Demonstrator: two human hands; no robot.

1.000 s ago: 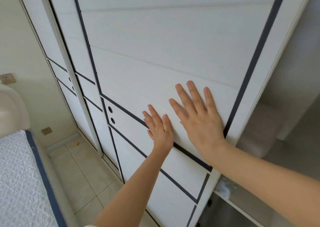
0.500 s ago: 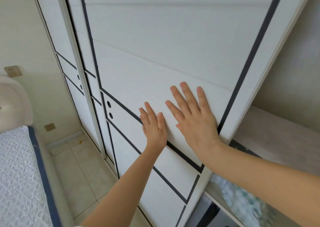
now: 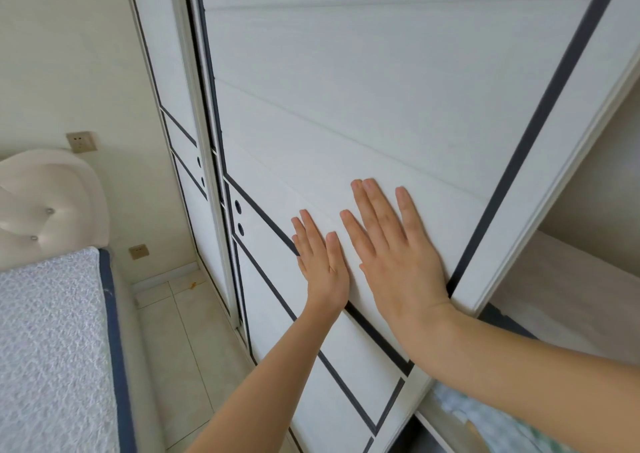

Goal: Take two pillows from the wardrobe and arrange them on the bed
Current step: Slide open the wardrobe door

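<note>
A white sliding wardrobe door with dark trim lines fills the middle of the view. My left hand and my right hand both lie flat against it, fingers spread, holding nothing. To the right of the door's edge the wardrobe stands open, showing a pale shelf. Below that shelf, at the bottom right, a light fabric with a blue-green pattern shows; whether it is a pillow I cannot tell. The bed with a white textured cover lies at the left.
A second wardrobe door sits behind the first at the left. A padded white headboard stands against the wall with two wall sockets. A narrow strip of tiled floor runs between bed and wardrobe.
The door has slid left under both palms, overlapping the second door more. The opening at the right has widened, showing more of the shelf and the patterned fabric.
</note>
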